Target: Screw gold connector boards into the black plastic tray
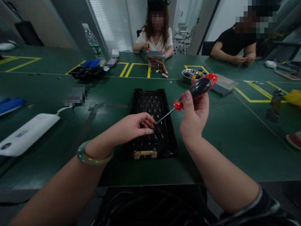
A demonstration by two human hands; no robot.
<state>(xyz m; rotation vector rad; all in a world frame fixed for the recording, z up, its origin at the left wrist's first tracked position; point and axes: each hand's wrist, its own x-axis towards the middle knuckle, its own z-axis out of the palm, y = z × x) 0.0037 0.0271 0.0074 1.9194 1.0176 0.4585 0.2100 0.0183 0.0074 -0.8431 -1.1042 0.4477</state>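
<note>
My right hand (195,116) is wrapped round the red and black handle of a screwdriver (199,89), held above the table with its shaft slanting down to the left. The screwdriver's tip reaches the fingertips of my left hand (141,125). The left fingers are curled into a pinch there; whatever sits between them is too small to make out. Below both hands lies a black plastic casing (172,138) with a patterned inside. An orange circuit board (145,154) with ports sits at the casing's near end. My left hand covers part of the casing.
A white power bank (30,133) with a cable lies to the left. Farther off are a black tray (88,73), a bottle (92,42), a metal bowl (185,77) and a flat grey piece (223,84). Across the table, a person handles a grey box (156,56) with wires; another sits right.
</note>
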